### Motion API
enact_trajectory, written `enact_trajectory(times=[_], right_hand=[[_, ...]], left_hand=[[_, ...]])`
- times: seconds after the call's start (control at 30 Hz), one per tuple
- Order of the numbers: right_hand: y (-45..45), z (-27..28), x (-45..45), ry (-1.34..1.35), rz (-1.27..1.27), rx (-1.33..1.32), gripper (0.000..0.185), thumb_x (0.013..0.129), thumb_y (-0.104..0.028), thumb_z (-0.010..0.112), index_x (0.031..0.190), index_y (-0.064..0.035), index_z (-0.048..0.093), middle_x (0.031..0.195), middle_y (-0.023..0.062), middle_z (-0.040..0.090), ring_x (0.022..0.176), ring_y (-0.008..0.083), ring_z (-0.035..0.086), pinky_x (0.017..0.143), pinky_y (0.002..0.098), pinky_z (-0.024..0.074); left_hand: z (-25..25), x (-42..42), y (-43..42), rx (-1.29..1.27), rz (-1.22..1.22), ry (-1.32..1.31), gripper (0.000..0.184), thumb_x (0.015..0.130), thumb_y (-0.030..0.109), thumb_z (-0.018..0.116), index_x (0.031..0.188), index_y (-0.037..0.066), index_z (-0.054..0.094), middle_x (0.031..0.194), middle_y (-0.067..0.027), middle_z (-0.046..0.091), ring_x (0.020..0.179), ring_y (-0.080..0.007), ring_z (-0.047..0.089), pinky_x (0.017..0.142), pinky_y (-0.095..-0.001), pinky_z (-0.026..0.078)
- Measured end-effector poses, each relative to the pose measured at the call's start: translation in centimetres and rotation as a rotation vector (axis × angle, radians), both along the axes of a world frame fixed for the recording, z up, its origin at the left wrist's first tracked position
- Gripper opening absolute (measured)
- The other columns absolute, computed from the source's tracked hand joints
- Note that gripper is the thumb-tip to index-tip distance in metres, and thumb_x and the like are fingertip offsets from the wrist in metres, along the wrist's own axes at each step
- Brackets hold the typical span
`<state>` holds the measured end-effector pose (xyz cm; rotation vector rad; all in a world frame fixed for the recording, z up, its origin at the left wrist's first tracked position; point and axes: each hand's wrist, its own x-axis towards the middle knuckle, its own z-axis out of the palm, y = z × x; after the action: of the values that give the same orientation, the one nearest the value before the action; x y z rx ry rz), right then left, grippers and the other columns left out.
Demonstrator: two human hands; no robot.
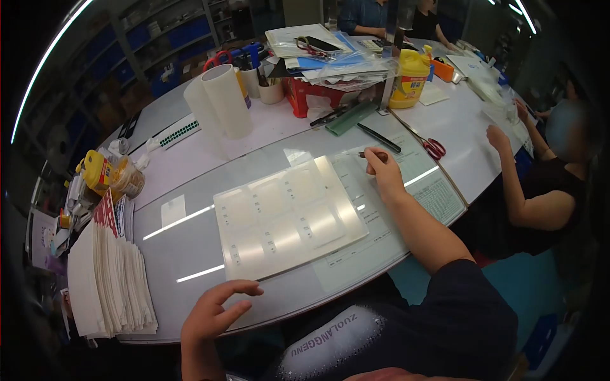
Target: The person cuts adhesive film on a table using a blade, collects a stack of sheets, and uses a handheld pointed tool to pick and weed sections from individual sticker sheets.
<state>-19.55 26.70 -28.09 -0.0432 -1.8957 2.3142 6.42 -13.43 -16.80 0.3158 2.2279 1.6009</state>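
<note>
A pale, shiny sheet (283, 219) with several rounded panels and small dark print lies on the glass-topped table in front of me. My right hand (383, 168) is beyond its right side, fingers pinched on a thin dark pen-like tool (363, 154) pointing left; its exact kind is unclear. A small clear piece (297, 156) lies by the sheet's far edge. My left hand (219, 309) hovers near the table's front edge, thumb and fingers apart, holding nothing, just short of the sheet's near left corner.
A paper stack (114, 286) stands at left. Behind are white rolls (227, 101), a red box (305, 95), a yellow jug (410, 79), a green strip (351, 119), a black cutter (379, 138) and scissors (433, 148). At right sits another person (540, 184).
</note>
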Motion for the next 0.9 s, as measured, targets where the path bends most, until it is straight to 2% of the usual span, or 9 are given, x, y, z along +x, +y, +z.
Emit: enact_trajectory(times=[0.07,0.13,0.27,0.43,0.63,0.73,0.77,0.83,0.9], right_hand=[[0.3,1.0,-2.5,-0.059,0.078,-0.067,0.022,0.095,-0.024,0.065,0.107,-0.0056,0.062,0.076,-0.0015,0.057,0.068,0.0084,0.052,0.068,0.0224,0.0444],[-1.7,2.8,-4.3,-0.026,0.096,-0.109,0.024,0.095,-0.027,0.065,0.109,-0.0065,0.061,0.074,-0.0017,0.056,0.067,0.0082,0.051,0.068,0.0225,0.044],[-4.3,2.3,-5.3,0.077,0.064,-0.117,0.024,0.095,-0.024,0.066,0.108,-0.005,0.061,0.074,-0.0009,0.056,0.067,0.0077,0.051,0.067,0.0228,0.0439],[-2.1,2.3,-5.0,0.111,0.038,-0.16,0.021,0.095,-0.021,0.066,0.107,-0.004,0.061,0.079,0.0001,0.057,0.066,0.0078,0.053,0.063,0.0226,0.0446],[-1.9,1.4,-7.1,0.091,0.003,-0.227,0.021,0.094,-0.021,0.067,0.105,-0.0038,0.061,0.081,-0.0005,0.057,0.065,0.0081,0.054,0.062,0.023,0.0455],[-2.2,1.6,-7.2,0.093,-0.001,-0.224,0.021,0.093,-0.021,0.068,0.103,-0.0036,0.062,0.081,-0.0002,0.058,0.065,0.0082,0.055,0.061,0.0231,0.0457],[-2.0,1.8,-7.2,0.092,0.002,-0.207,0.021,0.093,-0.021,0.068,0.103,-0.0036,0.062,0.081,-0.0001,0.058,0.065,0.0083,0.056,0.061,0.0231,0.0457],[-2.4,1.9,-7.1,0.092,0.001,-0.196,0.021,0.093,-0.021,0.068,0.103,-0.0034,0.062,0.081,0.0001,0.057,0.065,0.0083,0.055,0.061,0.023,0.0453],[-2.4,1.7,-7.4,0.089,-0.006,-0.189,0.022,0.093,-0.021,0.068,0.104,-0.0029,0.062,0.08,0.0003,0.058,0.065,0.0083,0.054,0.061,0.0226,0.0448]], left_hand=[[0.6,-4.9,2.6,-0.227,0.067,0.282,0.037,0.09,0.021,0.068,0.122,0.004,0.063,0.121,-0.0116,0.067,0.116,-0.0264,0.061,0.102,-0.036,0.044],[0.5,-9.6,5.1,-0.464,0.06,0.389,0.044,0.089,0.025,0.069,0.128,0.006,0.059,0.13,-0.0148,0.06,0.124,-0.0328,0.054,0.105,-0.0403,0.042],[-2.5,-19.0,8.8,-0.614,-0.014,0.505,0.062,0.085,0.032,0.074,0.135,0.003,0.051,0.139,-0.0187,0.051,0.131,-0.0346,0.046,0.109,-0.0424,0.038],[-4.3,-26.2,11.6,-0.81,-0.065,0.349,0.09,0.069,0.044,0.085,0.138,0.001,0.046,0.146,-0.02,0.042,0.135,-0.0355,0.04,0.11,-0.0411,0.038],[-2.2,-29.7,13.8,-0.844,-0.128,0.122,0.088,0.063,0.042,0.088,0.131,-0.001,0.05,0.128,-0.0205,0.053,0.126,-0.0351,0.048,0.108,-0.0393,0.039],[-3.1,-30.3,13.4,-0.781,-0.06,0.168,0.087,0.062,0.036,0.09,0.129,-0.001,0.05,0.127,-0.0204,0.053,0.124,-0.0349,0.049,0.105,-0.0386,0.041],[-4.3,-30.5,12.8,-0.746,-0.026,0.285,0.083,0.064,0.033,0.089,0.128,-0.001,0.05,0.125,-0.0195,0.055,0.12,-0.0332,0.052,0.104,-0.0376,0.041],[-4.7,-29.8,11.8,-0.685,0.038,0.33,0.077,0.067,0.029,0.088,0.128,0.0,0.049,0.122,-0.0182,0.057,0.116,-0.0301,0.055,0.102,-0.0361,0.042],[-3.3,-29.1,12.1,-0.644,0.089,0.239,0.069,0.071,0.027,0.085,0.126,0.001,0.05,0.122,-0.0159,0.058,0.114,-0.0263,0.056,0.098,-0.0341,0.044]])
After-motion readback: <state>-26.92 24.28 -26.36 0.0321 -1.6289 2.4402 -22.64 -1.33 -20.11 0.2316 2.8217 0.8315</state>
